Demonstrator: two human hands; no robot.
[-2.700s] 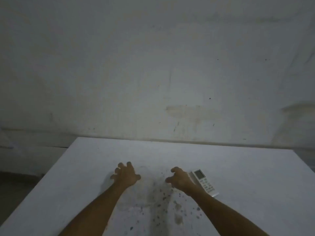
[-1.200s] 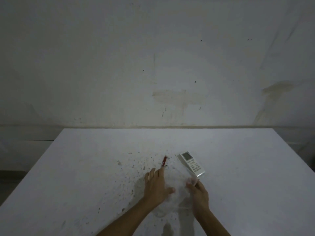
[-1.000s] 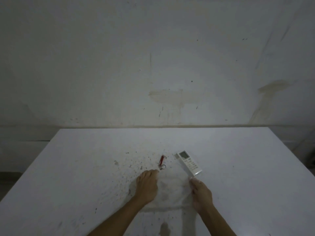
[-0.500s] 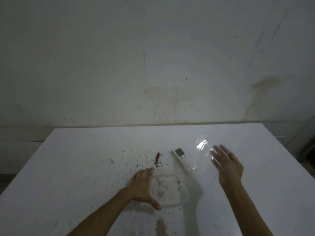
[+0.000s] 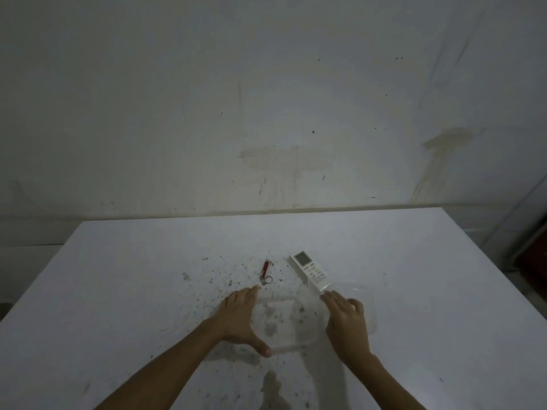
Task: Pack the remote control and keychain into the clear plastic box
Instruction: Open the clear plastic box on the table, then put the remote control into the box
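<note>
The clear plastic box (image 5: 281, 324) sits open on the white table (image 5: 118, 291) between my hands. My left hand (image 5: 241, 316) cups its left side, thumb hooked round the front corner. My right hand (image 5: 344, 324) lies at the box's right edge, fingers curled on the clear lid (image 5: 365, 303), which rests flat on the table to the right. The white remote control (image 5: 309, 270) lies just beyond the box, its near end close to my right fingertips. The red keychain (image 5: 265, 272) with its metal ring lies beyond my left fingertips. Nothing lies inside the box.
Dark specks and stains mark the table around and under the box. A stained wall (image 5: 266, 113) rises right behind the table's far edge. A dark object (image 5: 532, 255) stands off the table's right side.
My right hand lifted the clear lid off the box, carried it right and brought it down beside the box. My left hand stayed on the box's left side. Remote and keychain have not moved.
</note>
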